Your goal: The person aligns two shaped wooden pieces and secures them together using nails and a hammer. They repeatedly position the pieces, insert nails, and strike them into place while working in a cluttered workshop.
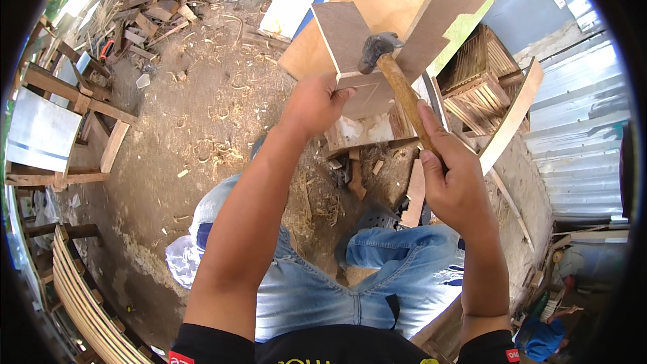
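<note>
My right hand [450,172] is closed round the wooden handle of a claw hammer [402,91]. Its dark metal head is over the joined plywood pieces, with the left panel [342,34] and the notched right panel [441,20] standing apart in a V. Between them and nearer me lies a smaller plywood piece [367,96]. My left hand [313,104] grips the near left corner of this plywood assembly, thumb on top and fingers mostly hidden. Whether the hammer head touches the wood, I cannot tell. Underneath is a worn wooden block [360,133].
Slatted wooden crates [477,87] stand at the right, beside a leaning curved board [515,114] and corrugated metal sheets [573,141]. Scrap wood [151,13] is heaped at the far left. Shavings litter the floor [182,114]. A wooden frame [81,104] stands left.
</note>
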A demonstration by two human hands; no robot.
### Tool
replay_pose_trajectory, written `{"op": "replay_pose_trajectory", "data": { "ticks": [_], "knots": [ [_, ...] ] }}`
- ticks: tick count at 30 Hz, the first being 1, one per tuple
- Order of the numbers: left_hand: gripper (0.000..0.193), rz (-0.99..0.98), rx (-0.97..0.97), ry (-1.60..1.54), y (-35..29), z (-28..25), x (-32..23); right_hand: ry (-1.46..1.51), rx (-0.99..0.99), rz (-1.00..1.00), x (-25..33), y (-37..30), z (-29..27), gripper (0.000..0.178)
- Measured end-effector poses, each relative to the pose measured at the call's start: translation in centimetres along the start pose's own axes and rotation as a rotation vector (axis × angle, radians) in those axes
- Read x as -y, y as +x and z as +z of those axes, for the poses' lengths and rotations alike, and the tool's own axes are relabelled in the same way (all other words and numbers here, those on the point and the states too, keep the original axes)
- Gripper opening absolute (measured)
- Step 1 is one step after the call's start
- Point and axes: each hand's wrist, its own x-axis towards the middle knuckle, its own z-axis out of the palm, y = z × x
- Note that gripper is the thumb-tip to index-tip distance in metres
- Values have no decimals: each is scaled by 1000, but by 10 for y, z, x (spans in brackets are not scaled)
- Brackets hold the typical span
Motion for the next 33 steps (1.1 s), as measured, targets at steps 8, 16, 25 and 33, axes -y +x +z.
{"op": "replay_pose_trajectory", "data": {
  "ticks": [8,16,25,33],
  "knots": [
    [27,5,-3,-11,-2,0,0,-41,-165,-56,-5,-1,-1,60],
    [27,22,-39,-78,-3,4,2,82,-112,89,-1,-5,2,60],
    [31,-12,-171,-367,12,-5,-13,159,-369,21,-29,-39,-9,59],
    [30,-25,-321,-330,17,-39,-23,23,-334,252,-125,-35,28,68]
  ]
}}
